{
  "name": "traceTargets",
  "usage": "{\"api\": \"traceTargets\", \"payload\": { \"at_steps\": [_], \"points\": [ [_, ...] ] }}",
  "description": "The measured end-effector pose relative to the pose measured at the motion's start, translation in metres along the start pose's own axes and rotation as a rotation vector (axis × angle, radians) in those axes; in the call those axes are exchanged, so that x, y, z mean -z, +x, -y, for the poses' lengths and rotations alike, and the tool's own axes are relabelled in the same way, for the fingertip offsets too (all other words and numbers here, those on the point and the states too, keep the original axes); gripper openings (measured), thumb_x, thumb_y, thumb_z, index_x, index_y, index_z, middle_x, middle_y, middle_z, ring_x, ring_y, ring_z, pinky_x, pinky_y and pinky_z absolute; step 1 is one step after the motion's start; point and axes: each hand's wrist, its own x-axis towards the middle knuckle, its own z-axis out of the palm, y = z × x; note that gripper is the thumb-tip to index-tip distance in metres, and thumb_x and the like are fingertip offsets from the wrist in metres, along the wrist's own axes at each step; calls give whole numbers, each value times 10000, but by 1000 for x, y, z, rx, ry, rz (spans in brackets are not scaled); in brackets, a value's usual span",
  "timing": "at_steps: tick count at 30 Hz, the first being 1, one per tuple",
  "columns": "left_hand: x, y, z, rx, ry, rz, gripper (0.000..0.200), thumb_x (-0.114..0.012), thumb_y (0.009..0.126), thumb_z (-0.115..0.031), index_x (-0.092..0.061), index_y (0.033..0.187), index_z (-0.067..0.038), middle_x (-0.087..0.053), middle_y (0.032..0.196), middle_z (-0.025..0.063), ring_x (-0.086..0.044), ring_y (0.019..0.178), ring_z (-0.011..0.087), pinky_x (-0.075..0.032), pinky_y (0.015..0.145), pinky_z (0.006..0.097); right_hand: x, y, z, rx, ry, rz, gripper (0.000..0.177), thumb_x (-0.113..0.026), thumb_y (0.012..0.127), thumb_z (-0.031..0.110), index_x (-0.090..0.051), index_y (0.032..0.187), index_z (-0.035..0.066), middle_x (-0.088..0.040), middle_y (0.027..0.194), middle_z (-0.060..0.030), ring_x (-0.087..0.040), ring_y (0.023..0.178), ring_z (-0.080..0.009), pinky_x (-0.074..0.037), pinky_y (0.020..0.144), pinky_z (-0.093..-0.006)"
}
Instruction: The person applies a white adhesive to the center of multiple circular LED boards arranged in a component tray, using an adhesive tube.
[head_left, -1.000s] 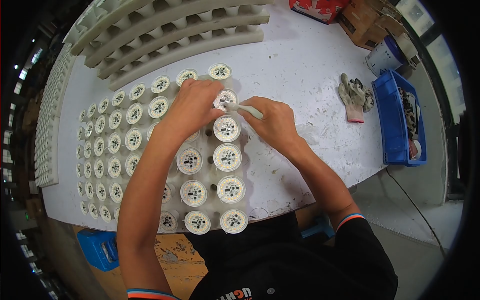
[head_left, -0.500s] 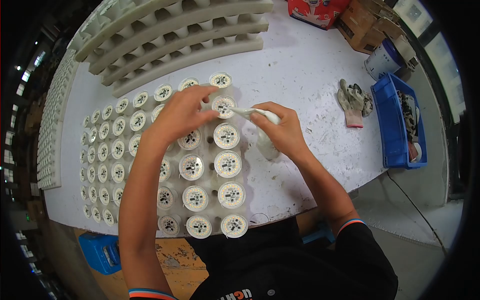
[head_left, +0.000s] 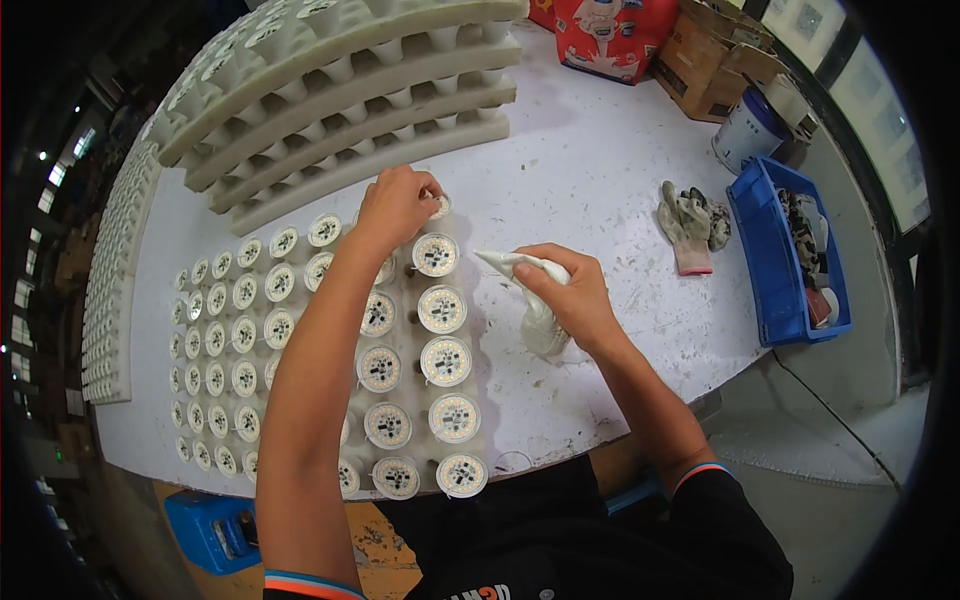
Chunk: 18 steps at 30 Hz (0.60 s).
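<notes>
I logged a scuffed white worktable (head_left: 600, 160) on a grey concrete floor (head_left: 830, 460), with a thin dark cable (head_left: 835, 420) trailing across that floor. Stacked white foam trays (head_left: 350, 90) lay along its far side; a red bag (head_left: 610, 40), a cardboard box (head_left: 710, 60), a white tub (head_left: 745, 125), a blue bin (head_left: 790, 270) and soiled work gloves (head_left: 690, 225) sat toward its right end. Bright windows (head_left: 880, 110) showed far right, small lights (head_left: 55, 175) far left, and a blue crate (head_left: 210, 530) sat below the near edge.

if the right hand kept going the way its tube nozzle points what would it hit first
Most likely the LED bulb just ahead of the tube, below the left hand; depth is unclear.
</notes>
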Motion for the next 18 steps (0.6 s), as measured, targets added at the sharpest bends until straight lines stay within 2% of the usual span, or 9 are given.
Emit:
{"api": "traceTargets", "payload": {
  "at_steps": [3,6,9,13,18],
  "points": [
    [0,1,-2,-13,-50,-7,131,-670,778,-134,-732,874,-70,-694,855,125,-669,839,301,-528,775,429,3,0,0,-14,14,-6,257,-687,892,202,-710,1063,12,-698,893,-43,-602,799,-89,-489,711,-262],
    [0,3,-3,20,-67,33,162,-700,770,-136,-702,880,-17,-685,853,136,-656,813,283,-508,749,402,4,1,-4,-20,27,-5,258,-687,891,202,-711,1067,15,-699,898,-43,-604,805,-90,-491,717,-261],
    [0,-5,-4,25,-18,-124,151,-691,780,-147,-684,859,-19,-696,831,138,-663,787,289,-508,729,410,2,3,-5,25,-12,-23,257,-686,892,195,-710,1075,16,-705,910,-43,-608,805,-91,-494,721,-260],
    [6,-24,3,140,41,-95,148,-659,820,-161,-661,857,-18,-689,852,149,-661,789,312,-504,729,418,2,13,-2,102,-71,-17,246,-687,898,187,-711,1077,20,-712,920,-42,-611,804,-90,-499,718,-264],
    [-5,-36,5,98,3,-252,142,-625,836,-141,-646,884,-8,-673,875,164,-656,789,331,-504,727,427,0,40,0,242,-206,-27,234,-693,899,207,-718,1076,56,-727,886,-65,-636,745,-116,-506,687,-276]
  ]
}}
